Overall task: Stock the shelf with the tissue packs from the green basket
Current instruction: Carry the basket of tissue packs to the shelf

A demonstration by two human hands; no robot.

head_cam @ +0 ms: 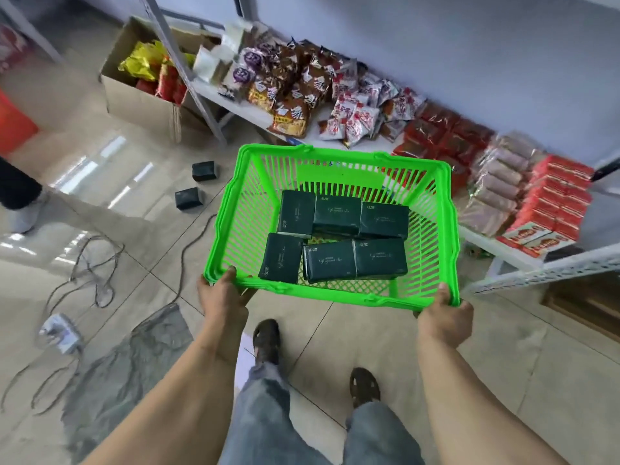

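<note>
Both hands grip near rim of green basket (335, 290), centre frame: left hand (223, 298) at lower-left corner, right hand (444, 318) at lower-right corner, fingers curled under rim. Basket holds six dark green tissue packs (339, 236) in two rows; pale script on wrappers, unreadable. Two more packs (196, 184) on floor, left of basket. Shelf (496, 250) at right carries snack packets. Cardboard box (141, 92), upper left, holds red and yellow packets.

Small shop — shelf (553, 268) of packaged snacks (355, 115)
</note>
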